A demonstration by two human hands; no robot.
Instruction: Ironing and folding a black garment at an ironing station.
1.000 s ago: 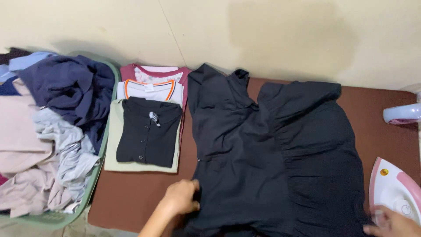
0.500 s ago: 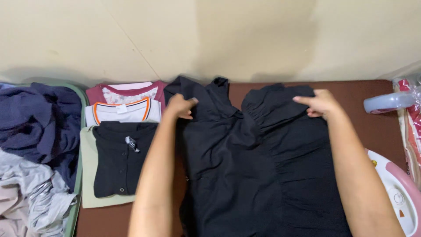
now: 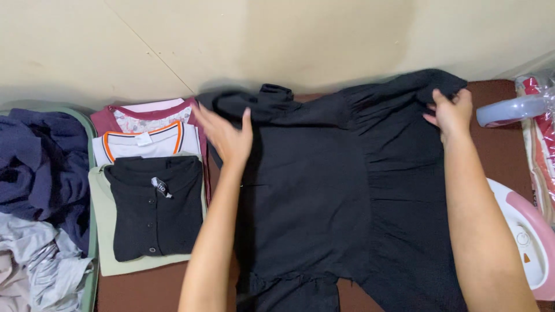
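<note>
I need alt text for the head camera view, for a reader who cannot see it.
Two bare hands spread a black garment flat on a brown surface: the left hand presses its upper left, the right hand grips its upper right edge. Folded shirts lie at left, an iron at right.

Four folded shirts [image 3: 147, 190], perhaps – one black dress [image 3: 324, 196], one iron [image 3: 523, 237].

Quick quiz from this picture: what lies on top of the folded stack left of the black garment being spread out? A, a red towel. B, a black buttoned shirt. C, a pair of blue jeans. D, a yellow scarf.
B: a folded black buttoned shirt tops the folded stack, just left of the black garment under the left hand and right hand.
</note>
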